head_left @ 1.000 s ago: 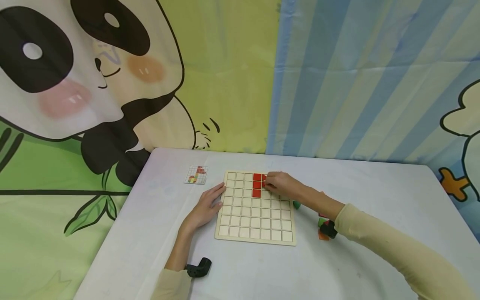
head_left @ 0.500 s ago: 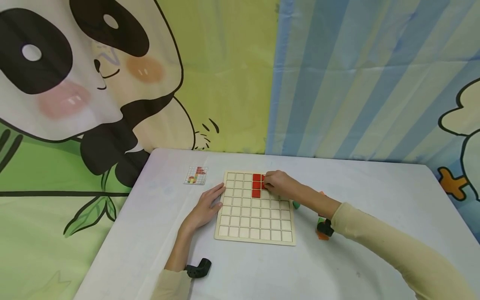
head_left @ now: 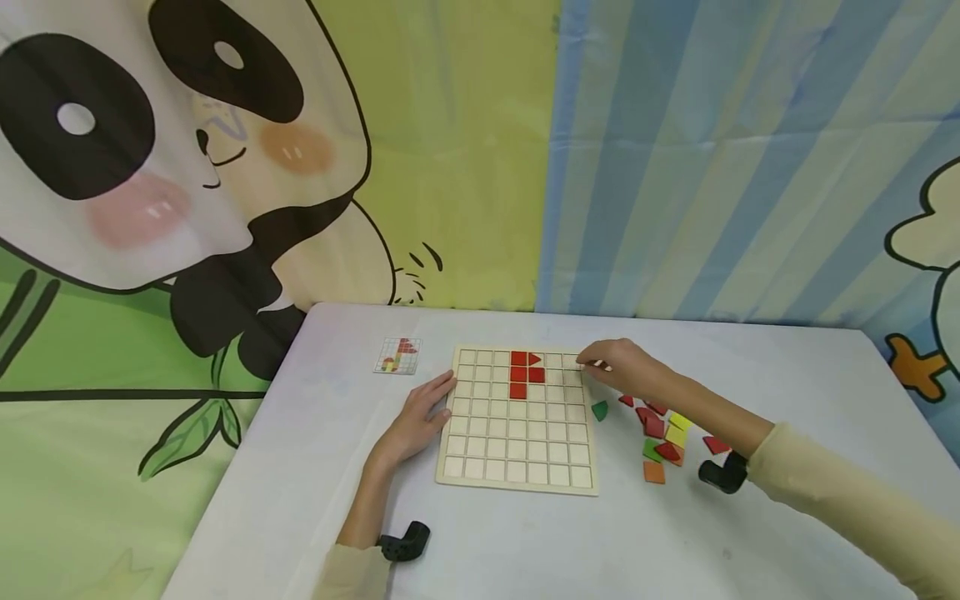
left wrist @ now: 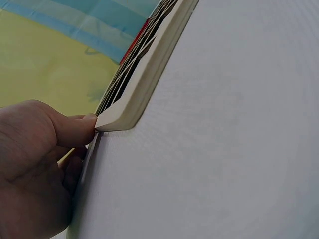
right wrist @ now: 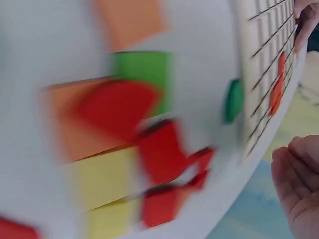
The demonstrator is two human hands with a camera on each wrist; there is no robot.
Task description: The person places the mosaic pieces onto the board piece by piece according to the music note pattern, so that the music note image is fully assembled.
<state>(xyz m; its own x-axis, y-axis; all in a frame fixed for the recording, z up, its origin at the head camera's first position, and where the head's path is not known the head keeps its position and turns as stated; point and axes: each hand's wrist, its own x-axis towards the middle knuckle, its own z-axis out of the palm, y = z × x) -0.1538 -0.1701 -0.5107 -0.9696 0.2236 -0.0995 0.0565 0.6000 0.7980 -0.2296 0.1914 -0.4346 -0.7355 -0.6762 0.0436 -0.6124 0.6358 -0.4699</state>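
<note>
The left hand [head_left: 414, 420], fingers extended, touches the left edge of the gridded board [head_left: 517, 429], which lies toward the far edge of the surface [head_left: 525, 546]. By the board's far right corner hovers the right hand [head_left: 621, 365], loosely bent and gripping nothing (its fingertips sit close to the thumb). Red tiles [head_left: 518, 374] occupy cells near the board's far edge; a green piece [head_left: 600, 410] lies just beside its right edge.
</note>
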